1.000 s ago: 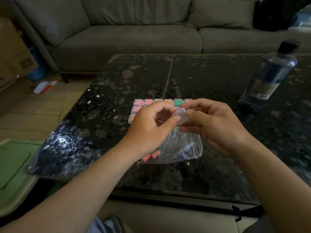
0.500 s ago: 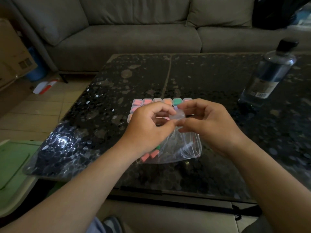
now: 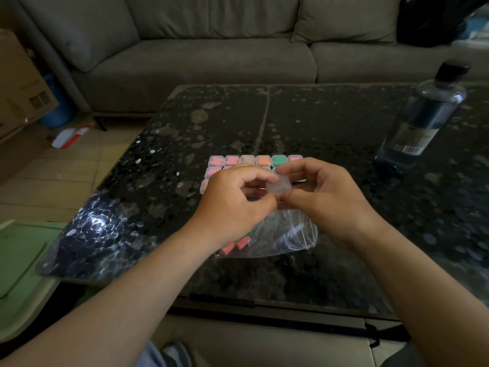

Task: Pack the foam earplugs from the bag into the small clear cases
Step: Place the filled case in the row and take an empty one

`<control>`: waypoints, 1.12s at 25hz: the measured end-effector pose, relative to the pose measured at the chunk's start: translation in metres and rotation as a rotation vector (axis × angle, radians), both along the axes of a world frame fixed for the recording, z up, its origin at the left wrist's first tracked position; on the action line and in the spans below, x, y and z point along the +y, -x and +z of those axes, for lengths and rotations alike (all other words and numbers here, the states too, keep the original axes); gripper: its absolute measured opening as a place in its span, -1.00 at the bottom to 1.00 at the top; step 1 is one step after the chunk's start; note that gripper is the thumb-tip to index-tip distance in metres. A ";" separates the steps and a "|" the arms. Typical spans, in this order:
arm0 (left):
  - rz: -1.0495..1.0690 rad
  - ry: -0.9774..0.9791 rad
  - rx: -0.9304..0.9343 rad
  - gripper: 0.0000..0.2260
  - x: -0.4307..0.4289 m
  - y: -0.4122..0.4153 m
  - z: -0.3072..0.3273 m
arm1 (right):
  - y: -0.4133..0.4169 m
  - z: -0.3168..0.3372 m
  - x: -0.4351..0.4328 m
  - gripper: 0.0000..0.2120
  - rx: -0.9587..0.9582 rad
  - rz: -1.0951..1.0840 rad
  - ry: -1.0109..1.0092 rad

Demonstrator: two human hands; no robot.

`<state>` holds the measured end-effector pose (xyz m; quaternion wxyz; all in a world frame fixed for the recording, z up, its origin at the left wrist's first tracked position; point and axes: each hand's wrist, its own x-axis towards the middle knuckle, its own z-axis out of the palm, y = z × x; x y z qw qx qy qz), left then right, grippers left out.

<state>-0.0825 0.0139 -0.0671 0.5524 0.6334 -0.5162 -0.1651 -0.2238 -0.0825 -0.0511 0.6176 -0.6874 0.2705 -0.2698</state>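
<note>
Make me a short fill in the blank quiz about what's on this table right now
1. Both hands hold one small clear case above the ____.
2. The water bottle has a ____ cap.
3. The filled cases sit in rows beyond the ____.

Missing words: bag; black; hands

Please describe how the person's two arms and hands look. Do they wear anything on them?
Both forearms are bare up to the frame's edge: no sleeves in view. The left hand and the right hand wear no gloves, and I see no rings, watch or bracelet on the visible sides. The fingernails look short and unpainted.
</note>
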 end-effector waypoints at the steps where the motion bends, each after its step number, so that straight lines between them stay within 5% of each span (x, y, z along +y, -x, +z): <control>1: 0.015 0.001 0.012 -0.76 0.000 0.000 0.002 | 0.000 -0.001 -0.001 -0.65 0.006 0.000 0.007; 6: 0.123 0.022 0.117 -0.86 -0.001 -0.009 0.011 | -0.001 -0.004 0.001 -0.48 0.042 0.062 0.034; 14: 0.055 -0.149 0.441 -0.88 -0.001 -0.007 0.012 | 0.001 0.000 0.002 -0.57 0.013 0.056 0.039; 22: 0.140 -0.298 0.367 -0.68 0.000 -0.017 0.014 | 0.010 0.013 -0.005 -0.76 0.283 -0.202 0.254; 28: 0.126 -0.562 0.262 -0.92 0.007 -0.030 0.013 | 0.012 0.007 -0.010 -0.80 0.592 -0.319 0.371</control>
